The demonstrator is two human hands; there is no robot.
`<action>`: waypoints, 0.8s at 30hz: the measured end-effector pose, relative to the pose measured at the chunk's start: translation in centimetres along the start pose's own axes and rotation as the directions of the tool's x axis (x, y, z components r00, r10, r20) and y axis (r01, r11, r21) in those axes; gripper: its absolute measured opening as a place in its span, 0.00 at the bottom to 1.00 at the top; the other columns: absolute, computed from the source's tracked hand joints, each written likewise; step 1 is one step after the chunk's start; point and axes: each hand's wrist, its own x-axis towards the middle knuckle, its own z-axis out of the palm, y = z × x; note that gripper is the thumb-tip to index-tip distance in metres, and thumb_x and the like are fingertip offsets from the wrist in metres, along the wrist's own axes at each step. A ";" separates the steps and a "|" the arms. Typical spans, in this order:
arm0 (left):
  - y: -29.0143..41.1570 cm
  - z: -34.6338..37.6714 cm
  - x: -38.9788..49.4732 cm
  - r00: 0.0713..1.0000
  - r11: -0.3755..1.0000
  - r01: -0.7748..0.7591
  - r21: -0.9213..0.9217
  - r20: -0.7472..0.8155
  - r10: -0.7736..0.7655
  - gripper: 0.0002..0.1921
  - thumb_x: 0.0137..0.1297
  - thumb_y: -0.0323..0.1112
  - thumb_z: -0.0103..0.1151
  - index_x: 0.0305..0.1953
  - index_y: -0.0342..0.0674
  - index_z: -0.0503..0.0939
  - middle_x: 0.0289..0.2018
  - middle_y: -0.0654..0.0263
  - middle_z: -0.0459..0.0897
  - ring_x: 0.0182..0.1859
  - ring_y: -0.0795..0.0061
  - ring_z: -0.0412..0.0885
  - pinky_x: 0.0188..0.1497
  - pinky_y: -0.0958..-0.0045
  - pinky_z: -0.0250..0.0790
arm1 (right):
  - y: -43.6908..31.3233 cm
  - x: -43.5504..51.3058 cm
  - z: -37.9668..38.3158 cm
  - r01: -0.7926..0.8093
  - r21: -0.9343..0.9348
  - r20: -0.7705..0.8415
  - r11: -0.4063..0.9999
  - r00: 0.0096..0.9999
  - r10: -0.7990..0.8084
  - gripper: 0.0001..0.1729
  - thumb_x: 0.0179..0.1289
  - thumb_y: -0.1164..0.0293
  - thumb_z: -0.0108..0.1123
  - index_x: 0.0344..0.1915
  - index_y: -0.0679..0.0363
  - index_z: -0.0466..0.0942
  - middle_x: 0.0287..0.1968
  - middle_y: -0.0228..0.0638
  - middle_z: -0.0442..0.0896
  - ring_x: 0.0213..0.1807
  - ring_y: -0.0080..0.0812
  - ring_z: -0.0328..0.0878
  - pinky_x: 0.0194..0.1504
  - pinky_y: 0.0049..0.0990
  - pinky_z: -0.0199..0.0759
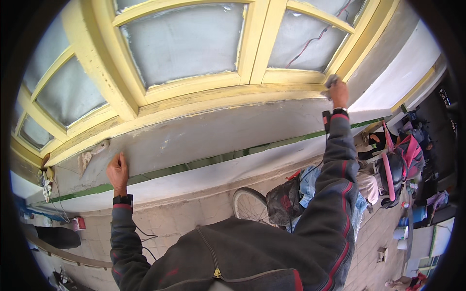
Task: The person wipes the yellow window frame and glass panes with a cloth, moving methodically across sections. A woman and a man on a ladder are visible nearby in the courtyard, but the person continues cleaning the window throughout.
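Observation:
My right hand [339, 94] grips a grey crumpled cloth [331, 82] at the lower right corner of the yellow wooden window frame [233, 91]. The cloth touches the frame there. Over the grey sill [218, 122] to the left, my left hand [118, 171] is curled with its fingers closed, near the sill's green tiled edge [178, 168]. I see nothing in it, though the inside of the fist is hidden. Cloudy glass panes [185, 42] fill the frame, and its yellow paint is worn along the bottom rail.
A bicycle wheel [250, 204] and a dark mesh bag [285, 203] are below the wall by my right arm. Farther right are a black helmet [392, 171] and several buckets [401, 232]. A brown scrap [85, 162] lies on the sill's left part. A red box [78, 223] sits on the tiled floor.

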 end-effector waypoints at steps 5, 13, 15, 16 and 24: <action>-0.2 0.1 0.2 1.000 0.998 0.025 0.061 0.007 -0.025 0.21 0.72 0.39 0.55 0.23 0.34 0.67 0.17 0.52 0.66 0.22 0.57 0.59 0.25 0.60 0.58 | 1.8 1.5 5.0 -0.052 -0.061 -0.071 0.997 0.996 0.048 0.29 0.63 0.56 0.60 0.58 0.62 0.70 0.56 0.70 0.69 0.49 0.65 0.78 0.52 0.48 0.76; -0.1 -0.3 0.0 0.997 0.997 0.077 0.014 0.011 -0.077 0.20 0.71 0.40 0.57 0.22 0.33 0.71 0.16 0.52 0.68 0.20 0.56 0.62 0.24 0.59 0.59 | 2.6 2.1 9.2 -0.120 -0.139 0.177 0.983 0.974 0.143 0.24 0.61 0.60 0.52 0.51 0.63 0.81 0.53 0.64 0.78 0.55 0.63 0.77 0.54 0.46 0.74; 0.0 -0.1 -0.1 0.997 0.997 0.071 0.008 -0.012 -0.071 0.19 0.70 0.40 0.57 0.23 0.33 0.73 0.17 0.52 0.70 0.20 0.53 0.66 0.25 0.58 0.61 | 1.8 2.3 8.9 -0.071 -0.156 0.210 0.985 0.972 0.103 0.24 0.59 0.60 0.52 0.48 0.64 0.83 0.51 0.60 0.82 0.56 0.60 0.78 0.56 0.46 0.73; 0.0 -0.1 0.0 0.998 0.998 0.055 0.012 -0.028 -0.055 0.19 0.69 0.39 0.57 0.23 0.33 0.73 0.17 0.52 0.72 0.21 0.51 0.68 0.25 0.57 0.62 | 1.0 2.0 8.7 -0.058 -0.158 0.216 0.986 0.972 0.092 0.24 0.59 0.59 0.52 0.46 0.65 0.84 0.50 0.58 0.83 0.55 0.58 0.79 0.56 0.46 0.72; 0.0 -0.4 0.1 0.995 0.996 -0.074 0.043 -0.066 0.077 0.16 0.67 0.38 0.58 0.22 0.38 0.76 0.20 0.54 0.78 0.23 0.49 0.76 0.27 0.54 0.67 | -14.8 -7.0 4.3 0.171 -0.165 0.275 0.971 0.954 -0.121 0.24 0.59 0.58 0.54 0.40 0.67 0.85 0.44 0.56 0.85 0.50 0.55 0.83 0.54 0.45 0.75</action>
